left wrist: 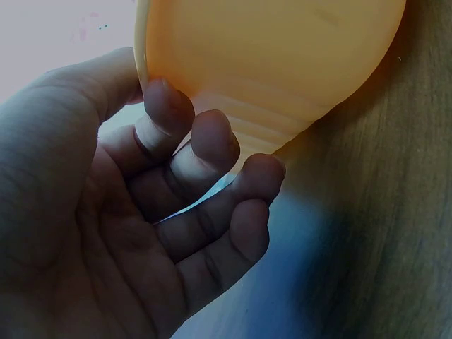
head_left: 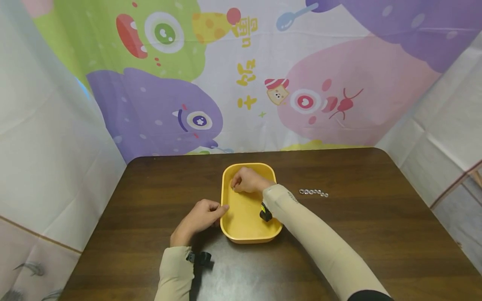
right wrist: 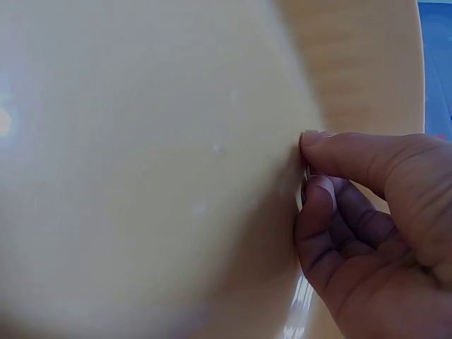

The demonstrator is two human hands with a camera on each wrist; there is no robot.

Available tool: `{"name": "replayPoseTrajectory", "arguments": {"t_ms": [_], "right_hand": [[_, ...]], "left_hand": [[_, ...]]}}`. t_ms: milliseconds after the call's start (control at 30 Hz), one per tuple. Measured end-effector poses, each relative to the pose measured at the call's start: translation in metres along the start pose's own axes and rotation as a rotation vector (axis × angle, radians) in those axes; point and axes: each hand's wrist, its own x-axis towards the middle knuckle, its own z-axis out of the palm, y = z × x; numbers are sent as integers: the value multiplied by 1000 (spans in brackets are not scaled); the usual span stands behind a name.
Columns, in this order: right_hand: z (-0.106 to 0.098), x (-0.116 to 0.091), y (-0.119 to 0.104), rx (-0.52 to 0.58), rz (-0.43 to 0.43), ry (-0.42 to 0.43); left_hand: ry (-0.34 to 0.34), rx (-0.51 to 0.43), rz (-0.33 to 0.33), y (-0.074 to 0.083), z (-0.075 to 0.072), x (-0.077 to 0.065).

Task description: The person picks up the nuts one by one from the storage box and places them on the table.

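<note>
A yellow plastic bin [head_left: 250, 225] stands on the table, its long side running away from me. My left hand [head_left: 203, 215] grips its left rim, thumb over the edge and fingers against the outer wall, as the left wrist view also shows. Inside the bin, near the far left corner, my right hand [head_left: 248, 180] pinches a small shiny metal piece [right wrist: 305, 189] between thumb and forefinger, close over the floor. Most of that piece is hidden by the fingertips. On the table right of the bin, several small metal nuts [head_left: 311, 192] lie in a row.
The dark wooden table [head_left: 169, 175] has rounded far corners. Behind it hangs a cartoon-printed cloth [head_left: 248, 125], with pale cloth at both sides. My right forearm [head_left: 316, 234] passes over the bin's right rim.
</note>
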Motion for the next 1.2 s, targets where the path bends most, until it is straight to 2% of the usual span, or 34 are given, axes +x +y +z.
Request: {"name": "replayPoseTrajectory", "arguments": {"t_ms": [667, 1000, 1200], "right_hand": [[-8, -5, -6, -9, 16, -37], [-27, -18, -13, 15, -15, -91], [-47, -37, -14, 11, -41, -43]], "left_hand": [[6, 12, -3, 1, 0, -1], [4, 9, 3, -1, -2, -2], [-11, 1, 13, 1, -2, -2]]}}
